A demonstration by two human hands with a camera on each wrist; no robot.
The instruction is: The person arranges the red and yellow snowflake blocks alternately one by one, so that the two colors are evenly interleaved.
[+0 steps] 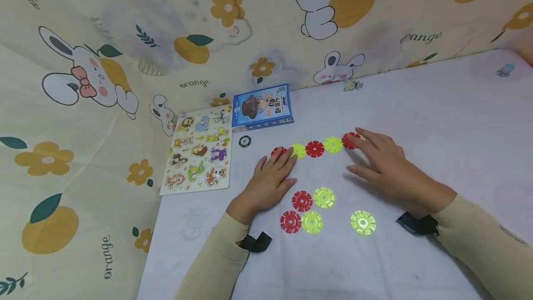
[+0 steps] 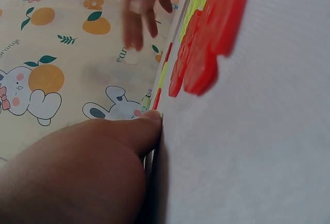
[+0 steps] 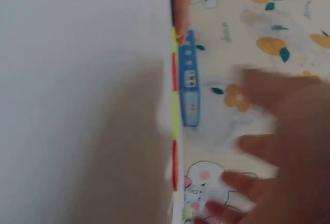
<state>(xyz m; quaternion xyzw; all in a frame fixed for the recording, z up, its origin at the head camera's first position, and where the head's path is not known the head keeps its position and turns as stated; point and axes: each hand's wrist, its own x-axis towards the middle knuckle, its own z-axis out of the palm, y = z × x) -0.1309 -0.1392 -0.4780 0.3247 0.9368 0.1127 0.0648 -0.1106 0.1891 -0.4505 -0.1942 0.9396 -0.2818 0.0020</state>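
A row of alternating red and yellow-green notched plastic discs lies on the white table. My left hand (image 1: 270,182) rests at the row's left end, its extended fingers over a red disc (image 1: 275,150) and against a yellow-green disc (image 1: 298,150). My right hand (image 1: 387,168) hovers with spread fingers at the right-end red disc (image 1: 350,140); the right wrist view shows those fingers blurred and apart from the table. Nearer me sit two red-and-yellow-green pairs, one with a red disc (image 1: 301,201), the other with a yellow-green disc (image 1: 312,222). A single yellow-green disc (image 1: 363,222) lies to their right.
Behind the row stands a blue box (image 1: 263,108) beside an animal puzzle board (image 1: 200,152). A small dark round chip (image 1: 244,141) lies near the board. Patterned cloth (image 1: 266,27) hangs along the table's back and left. Small figures (image 1: 353,85) show near the back edge.
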